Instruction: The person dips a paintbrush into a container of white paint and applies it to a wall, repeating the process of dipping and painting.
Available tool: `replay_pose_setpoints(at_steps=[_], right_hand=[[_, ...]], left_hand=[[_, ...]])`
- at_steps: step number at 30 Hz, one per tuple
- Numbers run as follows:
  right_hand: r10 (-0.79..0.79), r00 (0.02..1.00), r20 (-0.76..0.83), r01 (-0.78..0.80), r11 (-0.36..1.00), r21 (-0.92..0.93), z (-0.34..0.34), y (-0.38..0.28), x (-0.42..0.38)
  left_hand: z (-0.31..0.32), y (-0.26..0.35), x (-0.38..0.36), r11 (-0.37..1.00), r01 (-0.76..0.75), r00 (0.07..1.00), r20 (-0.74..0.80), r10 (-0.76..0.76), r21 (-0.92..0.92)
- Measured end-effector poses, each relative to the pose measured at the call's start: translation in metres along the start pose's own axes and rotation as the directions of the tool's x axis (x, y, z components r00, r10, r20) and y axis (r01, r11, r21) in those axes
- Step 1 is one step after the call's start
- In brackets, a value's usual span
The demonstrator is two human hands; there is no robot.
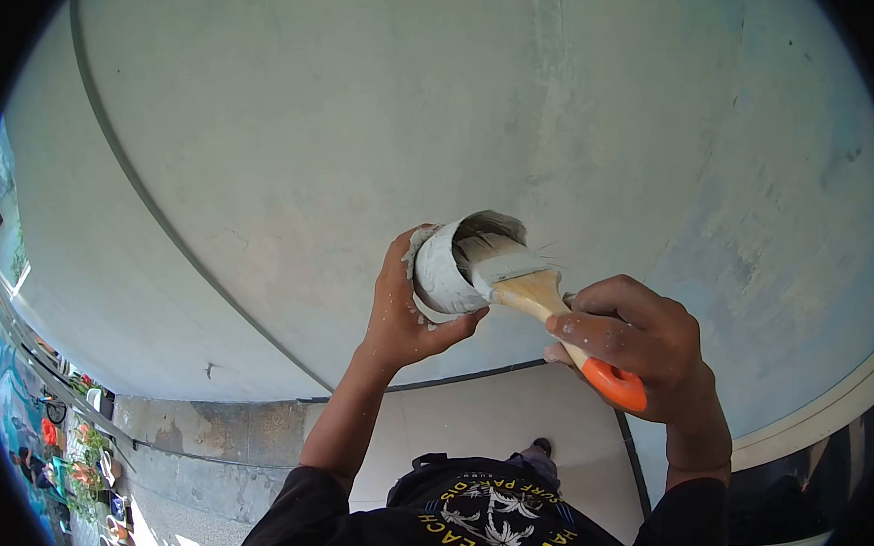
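Observation:
My left hand [402, 306] is wrapped round a small white paint-covered cup [444, 276], which is tilted with its mouth toward the right. Flecks of white paint stick to my fingers. My right hand [641, 338] grips a paintbrush [532, 293] by its wooden handle with an orange end. White paint coats the bristles, and they sit in the mouth of the cup; their tips are hidden inside it. Both hands are raised in front of the wall.
A pale painted wall [367, 101] with patchy marks fills most of the view, with a dark line curving down its left side. Below lies a tiled floor [470, 405]. Potted plants [86, 472] stand at the lower left. A framed window [813, 461] is at the lower right.

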State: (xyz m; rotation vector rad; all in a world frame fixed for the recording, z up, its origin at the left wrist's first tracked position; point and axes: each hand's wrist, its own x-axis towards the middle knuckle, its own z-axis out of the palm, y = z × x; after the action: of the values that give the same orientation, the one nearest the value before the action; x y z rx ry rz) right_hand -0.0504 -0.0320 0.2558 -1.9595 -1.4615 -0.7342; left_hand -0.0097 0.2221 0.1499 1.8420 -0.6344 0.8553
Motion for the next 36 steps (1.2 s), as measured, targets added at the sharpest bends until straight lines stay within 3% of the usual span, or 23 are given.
replay_pose_setpoints(at_steps=[4, 7, 12, 16, 22, 24, 28, 30, 36], right_hand=[[0.011, 1.0, -0.008, -0.011, 0.997, -0.07, 0.01, 0.01, 0.003], [-0.046, 0.993, -0.104, 0.031, 0.989, -0.146, 0.014, 0.015, 0.002], [-0.061, 0.994, -0.092, 0.06, 0.998, -0.014, 0.009, 0.016, 0.001], [-0.053, 0.998, -0.034, 0.051, 0.997, -0.059, 0.023, 0.028, 0.007], [-0.127, 0.977, -0.169, 0.124, 0.992, -0.026, 0.022, 0.038, 0.002], [-0.055, 0.998, -0.022, 0.057, 0.995, 0.082, 0.016, 0.039, 0.005], [-0.087, 0.996, -0.015, 0.088, 0.992, 0.088, 0.014, 0.051, 0.019], [-0.086, 0.992, 0.087, 0.084, 0.996, 0.034, 0.007, 0.053, 0.024], [-0.112, 0.933, 0.342, 0.078, 0.991, 0.111, -0.01, 0.064, 0.042]], left_hand=[[0.001, 0.0, 0.002, 0.998, -0.023, 0.999, 0.029, 0.021, 0.062], [0.001, -0.003, 0.002, 0.998, 0.013, 1.0, 0.026, -0.015, 0.065], [-0.005, -0.012, 0.004, 1.0, 0.008, 1.0, 0.012, -0.008, 0.025], [-0.002, -0.013, 0.005, 0.999, -0.005, 0.999, 0.047, 0.003, 0.036], [0.0, -0.026, 0.006, 0.993, 0.072, 0.997, 0.044, -0.068, -0.091], [-0.002, -0.033, 0.008, 0.994, 0.043, 0.998, 0.047, -0.038, -0.1], [-0.003, -0.044, 0.012, 0.995, -0.01, 0.992, 0.123, 0.023, -0.103], [-0.003, -0.049, 0.012, 0.94, 0.153, 0.969, 0.234, -0.082, -0.304], [-0.006, -0.056, 0.021, 0.925, 0.247, 0.898, 0.426, -0.107, -0.289]])
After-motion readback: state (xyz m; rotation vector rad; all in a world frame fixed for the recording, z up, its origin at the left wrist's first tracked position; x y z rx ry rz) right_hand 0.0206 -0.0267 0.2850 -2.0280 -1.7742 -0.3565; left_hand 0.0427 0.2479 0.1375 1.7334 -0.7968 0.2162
